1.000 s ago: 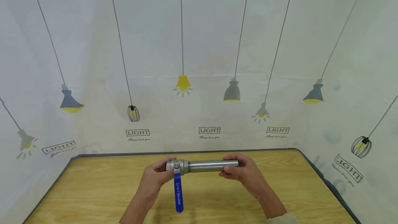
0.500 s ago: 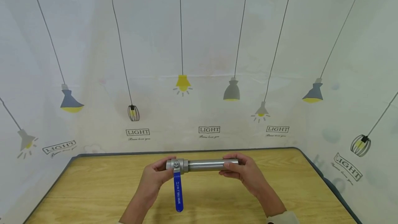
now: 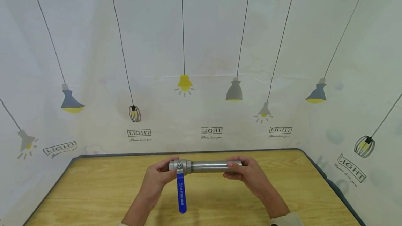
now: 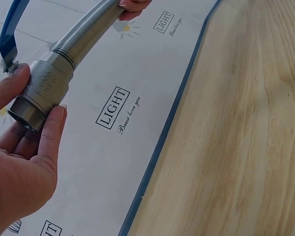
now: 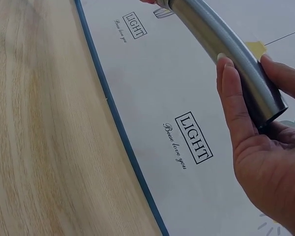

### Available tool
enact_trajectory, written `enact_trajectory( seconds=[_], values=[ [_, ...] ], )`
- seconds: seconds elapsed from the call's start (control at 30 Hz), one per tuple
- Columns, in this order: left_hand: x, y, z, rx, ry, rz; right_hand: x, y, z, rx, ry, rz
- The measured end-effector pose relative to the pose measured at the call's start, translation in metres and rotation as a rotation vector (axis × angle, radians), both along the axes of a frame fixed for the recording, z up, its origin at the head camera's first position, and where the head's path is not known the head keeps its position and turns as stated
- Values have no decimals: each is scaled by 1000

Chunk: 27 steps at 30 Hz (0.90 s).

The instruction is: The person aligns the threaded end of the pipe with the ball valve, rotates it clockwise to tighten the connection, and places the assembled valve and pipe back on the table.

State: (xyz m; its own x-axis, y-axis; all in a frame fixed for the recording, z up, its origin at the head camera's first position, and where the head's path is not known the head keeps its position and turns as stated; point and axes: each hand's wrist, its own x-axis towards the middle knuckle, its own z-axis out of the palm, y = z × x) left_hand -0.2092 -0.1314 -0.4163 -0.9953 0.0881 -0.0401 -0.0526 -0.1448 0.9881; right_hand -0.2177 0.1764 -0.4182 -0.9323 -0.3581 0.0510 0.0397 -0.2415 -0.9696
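A steel ball valve (image 3: 185, 166) with a long blue lever handle (image 3: 181, 194) is joined to a plain steel pipe (image 3: 208, 166). My left hand (image 3: 155, 180) grips the valve body at its outer end, thumb in front and fingers behind and below. In the left wrist view some thread (image 4: 65, 54) shows where the pipe enters the valve. My right hand (image 3: 248, 175) holds the pipe's free end between thumb and fingers; the open pipe mouth (image 5: 276, 115) shows in the right wrist view. Valve and pipe lie level above the table, lever pointing toward me.
Below the hands is a wood-grain table (image 3: 103, 191) with a dark blue edge strip (image 3: 188, 153). Behind and at both sides stands a pale wall covering (image 3: 213, 44) printed with hanging lamps and "LIGHT" labels.
My right thumb has shifted up on the pipe over the past second. The valve, pipe and both hands sit very slightly further right; both grips hold.
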Motion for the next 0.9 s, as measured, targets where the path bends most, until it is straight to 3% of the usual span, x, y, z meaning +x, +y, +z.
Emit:
enact_trajectory(
  seconds=[0.2, 0.47, 0.9],
  values=[
    [0, 0, 0, -9, 2, 5, 1, -1, 3, 1, -16, -4],
    [0, 1, 0, -14, -2, -2, 3, 1, 5, 50, 40, 10],
    [1, 1, 3, -18, -6, -1, 5, 3, 11, -6, -30, 5]
  ],
)
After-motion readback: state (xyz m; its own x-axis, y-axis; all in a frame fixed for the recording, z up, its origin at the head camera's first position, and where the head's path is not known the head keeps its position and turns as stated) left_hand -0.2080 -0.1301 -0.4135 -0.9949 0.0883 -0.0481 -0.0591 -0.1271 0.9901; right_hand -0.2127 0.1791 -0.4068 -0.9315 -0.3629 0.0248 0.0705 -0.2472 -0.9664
